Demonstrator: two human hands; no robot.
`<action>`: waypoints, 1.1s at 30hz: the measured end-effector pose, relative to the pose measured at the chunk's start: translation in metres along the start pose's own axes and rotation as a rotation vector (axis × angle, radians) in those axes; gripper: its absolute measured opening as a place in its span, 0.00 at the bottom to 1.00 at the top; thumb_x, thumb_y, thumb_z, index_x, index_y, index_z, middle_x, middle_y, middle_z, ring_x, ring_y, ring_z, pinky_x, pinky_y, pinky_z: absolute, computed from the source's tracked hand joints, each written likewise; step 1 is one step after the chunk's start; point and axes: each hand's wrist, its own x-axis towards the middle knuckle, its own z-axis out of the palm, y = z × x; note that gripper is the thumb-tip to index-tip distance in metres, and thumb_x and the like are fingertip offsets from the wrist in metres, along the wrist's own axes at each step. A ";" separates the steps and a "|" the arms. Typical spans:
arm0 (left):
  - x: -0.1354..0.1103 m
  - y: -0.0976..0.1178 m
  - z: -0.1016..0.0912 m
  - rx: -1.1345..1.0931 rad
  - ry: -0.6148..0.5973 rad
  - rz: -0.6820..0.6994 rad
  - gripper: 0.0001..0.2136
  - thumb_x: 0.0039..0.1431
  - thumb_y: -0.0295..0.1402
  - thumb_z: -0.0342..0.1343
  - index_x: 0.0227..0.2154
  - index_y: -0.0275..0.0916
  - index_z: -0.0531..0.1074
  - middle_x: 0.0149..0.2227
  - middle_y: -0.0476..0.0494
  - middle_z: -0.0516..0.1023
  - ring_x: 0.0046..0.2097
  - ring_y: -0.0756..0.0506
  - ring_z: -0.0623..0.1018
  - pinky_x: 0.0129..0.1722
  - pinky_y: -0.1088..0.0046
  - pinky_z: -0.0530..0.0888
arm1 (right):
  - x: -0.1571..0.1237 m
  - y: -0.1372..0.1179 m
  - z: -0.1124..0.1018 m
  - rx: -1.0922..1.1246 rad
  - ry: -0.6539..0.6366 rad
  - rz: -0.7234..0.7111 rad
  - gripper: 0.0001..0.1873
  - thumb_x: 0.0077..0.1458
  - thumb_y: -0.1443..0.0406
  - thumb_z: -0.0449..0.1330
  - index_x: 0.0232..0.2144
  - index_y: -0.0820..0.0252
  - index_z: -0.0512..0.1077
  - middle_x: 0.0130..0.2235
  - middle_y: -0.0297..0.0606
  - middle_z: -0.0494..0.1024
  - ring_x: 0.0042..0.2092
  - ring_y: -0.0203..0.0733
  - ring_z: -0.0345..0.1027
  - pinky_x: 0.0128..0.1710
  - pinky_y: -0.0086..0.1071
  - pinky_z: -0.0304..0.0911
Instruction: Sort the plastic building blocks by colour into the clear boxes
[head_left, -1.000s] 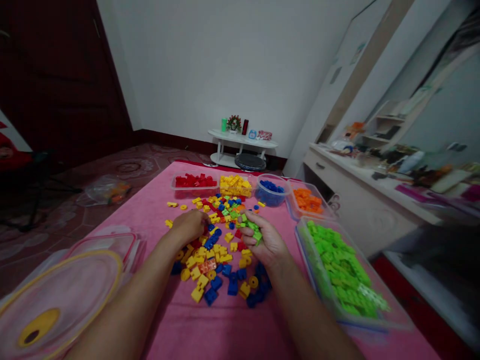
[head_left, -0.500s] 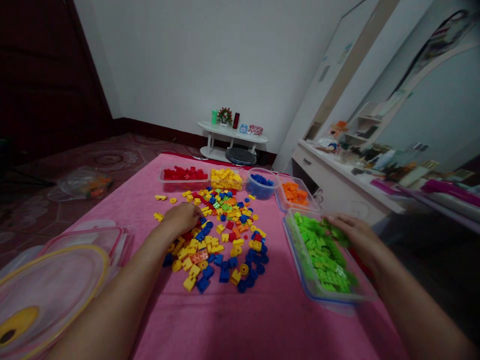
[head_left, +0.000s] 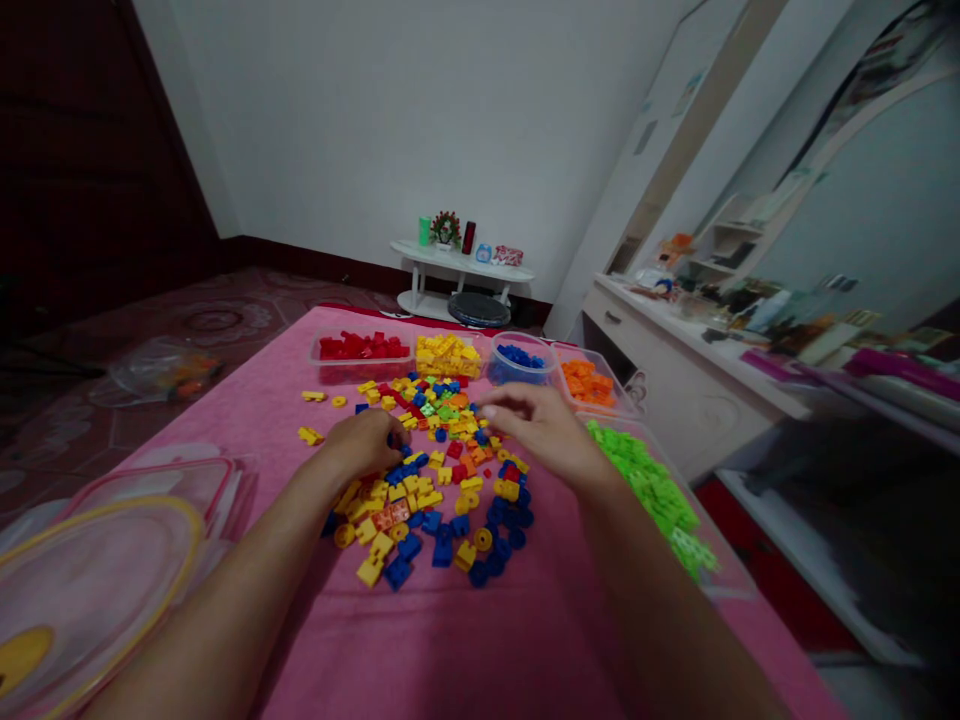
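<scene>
With the clock centred on the heap and 12 pointing to the far wall, the mixed heap of toy blocks is spreading over a pink cloth. Yellow and blue pieces are making up most of it, with red, orange and a few green ones lying among them.

The left hand is resting at the heap's 10 o'clock edge, its fingers curling down among the pieces. A blue block is showing by its fingertips, but I cannot tell whether the hand is gripping it. The right hand is reaching in from 2 o'clock, fingers loosely bending and thumb standing a little apart, so the grasp is fairly wide; its fingertips are hovering over or touching the heap's edge, I cannot tell which.

Sorted blocks are sitting in clear boxes around the far side: red blocks at 11, yellow blocks at 12, blue blocks in a round tub at 1, orange blocks at 2 and green blocks at 3, partly hiding behind the right arm.

Clear lids are lying at 8 o'clock. Beyond the cloth, a plastic bag is lying on the floor at 10.
</scene>
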 end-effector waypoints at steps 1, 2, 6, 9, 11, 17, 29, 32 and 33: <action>0.000 0.000 0.001 0.007 0.011 0.017 0.14 0.42 0.34 0.57 0.34 0.51 0.77 0.38 0.51 0.79 0.39 0.43 0.77 0.32 0.75 0.67 | 0.008 0.002 0.017 0.011 -0.058 -0.013 0.06 0.49 0.66 0.59 0.29 0.61 0.76 0.29 0.35 0.76 0.29 0.33 0.68 0.29 0.27 0.62; 0.000 0.000 0.002 0.013 0.026 0.027 0.14 0.42 0.34 0.57 0.35 0.51 0.77 0.38 0.50 0.79 0.39 0.43 0.77 0.32 0.74 0.67 | 0.015 0.005 0.032 0.027 -0.117 -0.030 0.07 0.49 0.66 0.58 0.30 0.60 0.76 0.29 0.34 0.76 0.30 0.33 0.68 0.30 0.27 0.62; 0.005 -0.006 0.008 -0.032 0.067 0.023 0.12 0.42 0.35 0.57 0.33 0.46 0.78 0.33 0.46 0.79 0.37 0.42 0.76 0.32 0.73 0.67 | 0.033 0.025 0.071 0.093 -0.192 -0.065 0.08 0.50 0.66 0.57 0.33 0.60 0.76 0.31 0.34 0.77 0.33 0.35 0.69 0.33 0.28 0.63; 0.010 -0.015 0.011 -0.268 -0.002 0.054 0.10 0.44 0.36 0.56 0.29 0.40 0.78 0.28 0.47 0.79 0.31 0.45 0.76 0.30 0.75 0.67 | 0.035 0.039 0.078 0.176 -0.111 -0.006 0.08 0.49 0.65 0.58 0.31 0.61 0.75 0.32 0.35 0.77 0.34 0.36 0.70 0.34 0.29 0.64; 0.012 -0.020 0.010 -0.464 -0.013 0.043 0.11 0.45 0.36 0.55 0.29 0.37 0.78 0.25 0.47 0.78 0.27 0.48 0.74 0.27 0.76 0.66 | 0.034 0.048 0.076 0.237 -0.033 0.056 0.09 0.48 0.62 0.59 0.30 0.62 0.74 0.31 0.35 0.77 0.34 0.37 0.70 0.33 0.29 0.64; 0.006 -0.011 -0.006 -0.794 0.103 0.011 0.13 0.44 0.37 0.58 0.30 0.31 0.78 0.23 0.47 0.76 0.23 0.52 0.68 0.23 0.78 0.63 | 0.033 0.061 0.071 0.444 0.116 0.274 0.17 0.46 0.55 0.60 0.33 0.63 0.72 0.34 0.39 0.76 0.31 0.34 0.69 0.24 0.24 0.61; -0.020 0.032 -0.035 -0.752 0.073 0.299 0.18 0.48 0.33 0.57 0.43 0.34 0.75 0.30 0.45 0.79 0.23 0.54 0.70 0.23 0.81 0.65 | 0.028 0.055 0.084 0.775 -0.085 0.462 0.25 0.51 0.45 0.53 0.36 0.61 0.69 0.25 0.35 0.73 0.20 0.30 0.61 0.13 0.21 0.47; -0.016 0.017 -0.032 -0.581 0.106 0.229 0.12 0.47 0.30 0.57 0.36 0.33 0.77 0.28 0.46 0.78 0.25 0.52 0.72 0.24 0.81 0.66 | 0.028 0.064 0.080 0.409 -0.063 0.327 0.20 0.50 0.50 0.57 0.33 0.61 0.72 0.28 0.36 0.75 0.22 0.30 0.62 0.16 0.23 0.50; -0.014 0.011 -0.029 -0.505 0.059 0.208 0.11 0.45 0.28 0.57 0.34 0.34 0.78 0.27 0.46 0.78 0.26 0.52 0.72 0.24 0.81 0.66 | 0.028 0.066 0.079 0.214 -0.068 0.249 0.16 0.49 0.53 0.58 0.32 0.60 0.74 0.30 0.37 0.76 0.25 0.32 0.64 0.20 0.24 0.54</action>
